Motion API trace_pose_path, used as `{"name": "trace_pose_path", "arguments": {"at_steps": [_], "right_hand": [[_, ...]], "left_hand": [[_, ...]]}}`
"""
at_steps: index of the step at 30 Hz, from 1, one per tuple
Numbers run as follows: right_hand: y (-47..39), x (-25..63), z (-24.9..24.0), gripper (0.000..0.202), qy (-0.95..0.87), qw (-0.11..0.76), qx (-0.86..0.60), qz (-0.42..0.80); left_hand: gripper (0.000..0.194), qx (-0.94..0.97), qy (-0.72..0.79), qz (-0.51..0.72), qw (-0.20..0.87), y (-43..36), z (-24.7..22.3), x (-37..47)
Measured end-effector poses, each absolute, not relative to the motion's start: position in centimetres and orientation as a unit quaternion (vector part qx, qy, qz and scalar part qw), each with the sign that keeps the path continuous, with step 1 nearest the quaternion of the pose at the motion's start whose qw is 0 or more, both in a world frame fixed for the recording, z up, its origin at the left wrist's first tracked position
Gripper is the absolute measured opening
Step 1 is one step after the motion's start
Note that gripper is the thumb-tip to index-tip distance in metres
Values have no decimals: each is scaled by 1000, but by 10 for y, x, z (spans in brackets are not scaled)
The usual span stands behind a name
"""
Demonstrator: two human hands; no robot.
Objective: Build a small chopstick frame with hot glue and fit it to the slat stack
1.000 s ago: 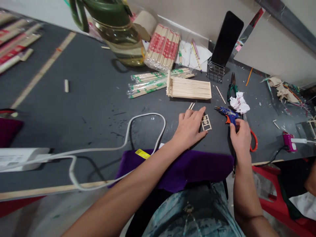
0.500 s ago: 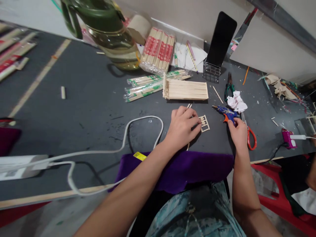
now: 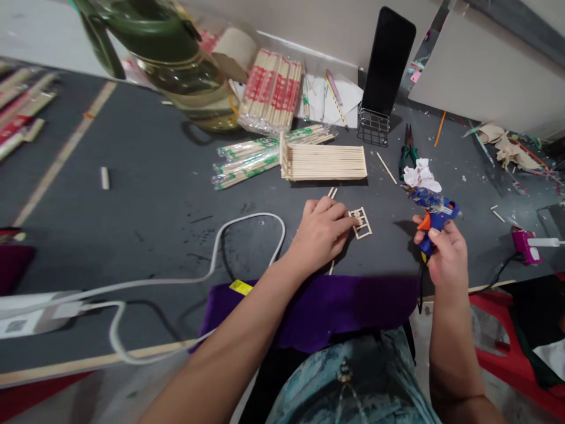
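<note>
My left hand (image 3: pixel 323 232) lies palm down on the table, fingers curled together, holding down the left side of a small wooden stick frame (image 3: pixel 364 231) with the index fingertip. Under that hand run thin wooden sticks (image 3: pixel 332 193), their ends showing above and below it. In my right hand (image 3: pixel 448 253) is a blue glue gun (image 3: pixel 435 215) with an orange trigger, lifted off the table, nozzle toward the upper left. A larger panel of wooden sticks (image 3: pixel 326 162) with a raised left end rests just beyond my left hand.
Behind lie packaged chopsticks (image 3: pixel 269 91), a water jug (image 3: pixel 189 88) and a phone (image 3: pixel 388 65) on a wire stand. Pliers (image 3: pixel 408 150) and crumpled paper (image 3: pixel 421 175) sit near the glue gun. A white cable (image 3: pixel 216 253) loops at left; purple cloth (image 3: pixel 353 306) covers the front edge.
My right hand has raised the glue gun and moved it right, with its grip now wrapped round the handle. My left hand has shifted slightly, uncovering more of the small frame.
</note>
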State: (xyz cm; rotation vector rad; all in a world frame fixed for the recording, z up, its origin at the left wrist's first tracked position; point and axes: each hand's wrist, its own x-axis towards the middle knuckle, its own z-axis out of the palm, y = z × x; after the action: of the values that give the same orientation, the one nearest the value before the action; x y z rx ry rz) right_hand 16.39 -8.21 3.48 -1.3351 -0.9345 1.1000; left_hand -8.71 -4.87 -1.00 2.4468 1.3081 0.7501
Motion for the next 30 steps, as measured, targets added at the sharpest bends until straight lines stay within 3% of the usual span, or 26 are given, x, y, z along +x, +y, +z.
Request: {"name": "trace_pose_path", "arguments": {"at_steps": [16,30], "right_hand": [[-103,164,51,25,-428,522,-545,497],[-126,159,19,25,-551,389,-587,449]], "left_hand": [[30,850,459,224,133,-50,-12,-87],[27,854,459,210,124,-51,-12,-84]]}}
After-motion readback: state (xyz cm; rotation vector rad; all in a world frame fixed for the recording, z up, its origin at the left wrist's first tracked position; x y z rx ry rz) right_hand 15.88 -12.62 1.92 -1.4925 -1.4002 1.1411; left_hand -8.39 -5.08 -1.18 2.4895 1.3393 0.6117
